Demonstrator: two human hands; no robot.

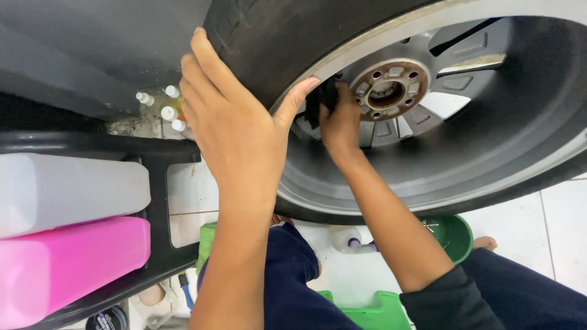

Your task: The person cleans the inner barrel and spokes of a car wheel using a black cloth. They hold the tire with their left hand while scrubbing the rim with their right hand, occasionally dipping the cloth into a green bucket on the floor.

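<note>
Overhead, a tilted car wheel is steadied by the open left hand flat on its tyre; a dark cloth is gripped by the right hand against the spokes. If loosely braced, the wheel could roll.

The wheel stands tilted across the upper right of the view, its tyre forming the outer edge and its hub set deep at the centre of the rim. The left hand lies flat on the tyre's left side, thumb over the rim edge. The right hand is inside the rim, just left of the hub, pressing a cloth against the spokes. Left of the wheel, two jugs lie stacked on a rack. Small bottles stand behind the left hand. Below the wheel, a bowl sits on the floor, right of the right forearm.
</note>
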